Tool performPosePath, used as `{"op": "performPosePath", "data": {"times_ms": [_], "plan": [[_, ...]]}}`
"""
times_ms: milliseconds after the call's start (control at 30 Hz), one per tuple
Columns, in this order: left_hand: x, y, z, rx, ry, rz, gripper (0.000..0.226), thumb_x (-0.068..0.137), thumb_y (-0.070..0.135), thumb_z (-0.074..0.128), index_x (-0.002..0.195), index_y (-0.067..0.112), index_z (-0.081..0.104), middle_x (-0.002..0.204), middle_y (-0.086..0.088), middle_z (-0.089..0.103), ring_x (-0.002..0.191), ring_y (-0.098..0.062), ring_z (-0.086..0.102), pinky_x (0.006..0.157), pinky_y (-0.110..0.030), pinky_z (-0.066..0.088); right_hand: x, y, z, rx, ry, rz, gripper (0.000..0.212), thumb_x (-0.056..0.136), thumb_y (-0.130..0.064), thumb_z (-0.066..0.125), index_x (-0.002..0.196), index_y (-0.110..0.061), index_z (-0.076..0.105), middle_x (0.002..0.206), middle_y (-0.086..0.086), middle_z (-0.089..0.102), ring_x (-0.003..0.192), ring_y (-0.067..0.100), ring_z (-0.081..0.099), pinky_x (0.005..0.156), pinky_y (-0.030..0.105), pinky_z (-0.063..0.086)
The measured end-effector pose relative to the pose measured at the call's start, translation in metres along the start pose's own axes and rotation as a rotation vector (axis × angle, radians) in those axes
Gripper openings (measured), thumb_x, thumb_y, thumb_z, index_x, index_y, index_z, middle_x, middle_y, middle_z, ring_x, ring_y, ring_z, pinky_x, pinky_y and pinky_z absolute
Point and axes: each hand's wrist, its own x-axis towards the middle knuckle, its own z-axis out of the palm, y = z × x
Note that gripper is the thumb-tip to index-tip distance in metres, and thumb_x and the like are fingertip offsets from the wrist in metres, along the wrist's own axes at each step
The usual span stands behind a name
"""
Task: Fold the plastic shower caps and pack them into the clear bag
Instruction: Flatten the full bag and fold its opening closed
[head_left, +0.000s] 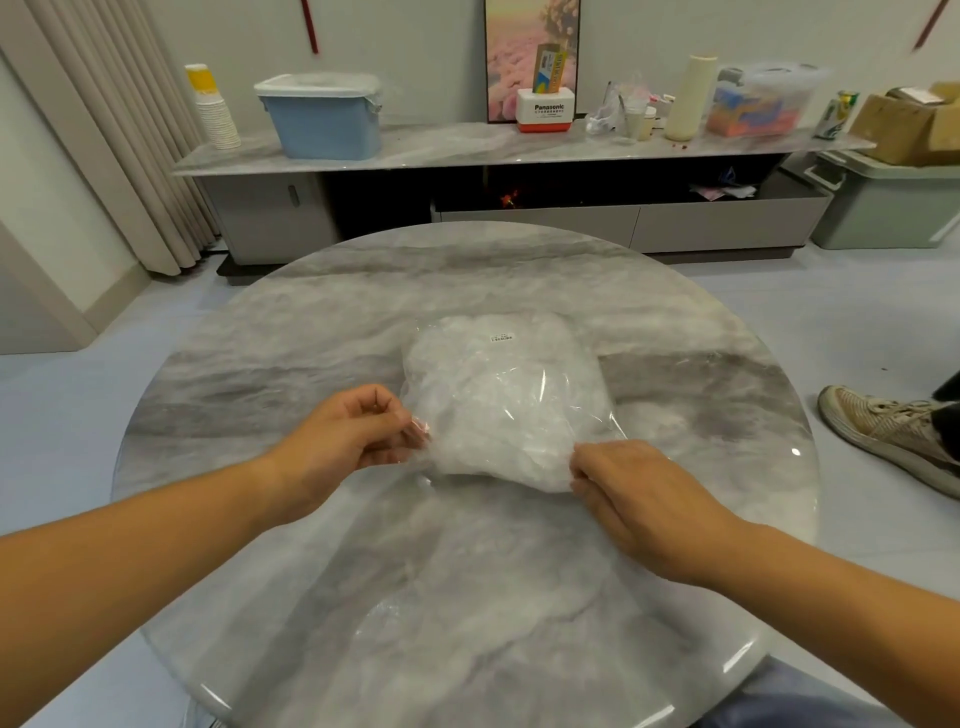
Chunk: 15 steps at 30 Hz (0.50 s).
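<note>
The clear bag (506, 395) lies at the middle of the round marble table (467, 597), stuffed full with crumpled white shower caps (498, 441) that show through the film. A small white label (502, 336) sits on the bag's end that points to the table's far edge. My left hand (348, 431) pinches the bag's near left edge, thumb on top and fingers curled under a bit of loose film. My right hand (639, 493) grips the bag's near right corner, fingers curled in against the plastic; how much film they hold I cannot tell, since the back of the hand hides them. Both forearms reach in over the table's near edge, and the bag rests on the marble between the two hands.

Beyond the table's far edge runs a long low sideboard (467, 143) with a marble top. On it stand a stack of paper cups (215, 109), a blue bin (324, 117) with a white lid and a white Panasonic box (545, 109). Off the table's right side, on the floor, is someone's pale sneaker (883, 431)
</note>
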Motion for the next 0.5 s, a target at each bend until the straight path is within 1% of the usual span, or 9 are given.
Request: {"op": "performPosePath", "data": {"times_ms": [33, 100, 167, 267, 300, 333, 400, 433, 500], "plan": [[-0.003, -0.004, -0.002, 0.033, -0.007, -0.005, 0.013, 0.099, 0.011, 0.057, 0.086, 0.007, 0.058, 0.101, -0.019, 0.075, 0.098, -0.031, 0.071, 0.09, -0.037, 0.055, -0.001, 0.001, -0.002, 0.015, -0.028, 0.02, 0.029, 0.1, -0.044, 0.034, 0.095, -0.021, 0.051, 0.085, -0.007, 0.056, 0.073, 0.018, 0.049, 0.069, 0.039, 0.048], [-0.008, -0.01, -0.005, 0.068, -0.01, -0.026, 0.012, 0.099, 0.013, 0.057, 0.089, 0.006, 0.058, 0.099, -0.016, 0.076, 0.099, -0.03, 0.072, 0.089, -0.033, 0.054, -0.004, 0.004, -0.005, 0.031, -0.109, 0.059, 0.037, 0.095, -0.059, 0.039, 0.108, -0.029, 0.054, 0.104, -0.012, 0.058, 0.089, 0.01, 0.055, 0.076, 0.031, 0.051], [-0.01, -0.012, -0.006, 0.073, -0.006, -0.037, 0.012, 0.1, 0.014, 0.056, 0.091, 0.006, 0.057, 0.099, -0.015, 0.076, 0.1, -0.03, 0.073, 0.09, -0.032, 0.052, -0.006, 0.009, -0.007, 0.069, -0.147, 0.057, 0.039, 0.09, -0.067, 0.045, 0.11, -0.035, 0.055, 0.112, -0.018, 0.058, 0.101, 0.004, 0.055, 0.084, 0.026, 0.051], [-0.011, -0.01, -0.006, 0.048, -0.026, -0.033, 0.011, 0.101, 0.014, 0.054, 0.093, 0.006, 0.055, 0.103, -0.015, 0.076, 0.099, -0.03, 0.074, 0.09, -0.029, 0.052, -0.008, 0.012, -0.01, 0.089, -0.089, 0.025, 0.026, 0.09, -0.058, 0.053, 0.097, -0.034, 0.059, 0.106, -0.016, 0.064, 0.103, 0.007, 0.062, 0.088, 0.031, 0.052], [-0.011, -0.009, -0.005, 0.05, -0.038, -0.03, 0.012, 0.101, 0.014, 0.054, 0.094, 0.005, 0.055, 0.104, -0.015, 0.076, 0.099, -0.03, 0.074, 0.089, -0.027, 0.053, -0.008, 0.012, -0.011, 0.056, -0.056, -0.001, 0.023, 0.09, -0.055, 0.054, 0.094, -0.033, 0.061, 0.104, -0.016, 0.066, 0.104, 0.009, 0.063, 0.094, 0.032, 0.048], [-0.01, -0.008, -0.005, 0.058, -0.048, -0.025, 0.012, 0.102, 0.014, 0.053, 0.095, 0.004, 0.055, 0.105, -0.015, 0.076, 0.099, -0.029, 0.074, 0.088, -0.025, 0.054, -0.008, 0.012, -0.012, 0.007, -0.03, -0.028, 0.022, 0.09, -0.053, 0.054, 0.092, -0.033, 0.063, 0.105, -0.016, 0.067, 0.107, 0.009, 0.064, 0.1, 0.03, 0.042], [-0.01, -0.007, -0.004, 0.081, -0.055, -0.011, 0.013, 0.102, 0.014, 0.052, 0.096, 0.003, 0.056, 0.104, -0.015, 0.076, 0.099, -0.03, 0.074, 0.086, -0.024, 0.055, -0.009, 0.012, -0.013, -0.075, -0.011, -0.071, 0.024, 0.088, -0.055, 0.055, 0.091, -0.034, 0.068, 0.109, -0.017, 0.068, 0.115, 0.007, 0.062, 0.103, 0.028, 0.03], [-0.009, -0.007, -0.004, 0.091, -0.051, -0.004, 0.013, 0.103, 0.014, 0.052, 0.097, 0.002, 0.055, 0.103, -0.015, 0.076, 0.098, -0.03, 0.074, 0.085, -0.024, 0.054, -0.009, 0.013, -0.012, -0.106, -0.019, -0.095, 0.026, 0.087, -0.056, 0.055, 0.092, -0.036, 0.069, 0.112, -0.017, 0.068, 0.119, 0.008, 0.06, 0.103, 0.028, 0.028], [-0.007, -0.006, -0.005, 0.116, -0.027, 0.007, 0.014, 0.103, 0.014, 0.051, 0.098, 0.002, 0.055, 0.1, -0.014, 0.077, 0.098, -0.03, 0.074, 0.085, -0.026, 0.053, -0.009, 0.016, -0.01, -0.167, -0.073, -0.145, 0.03, 0.084, -0.06, 0.059, 0.099, -0.037, 0.071, 0.12, -0.014, 0.066, 0.128, 0.013, 0.056, 0.106, 0.033, 0.03]]}}
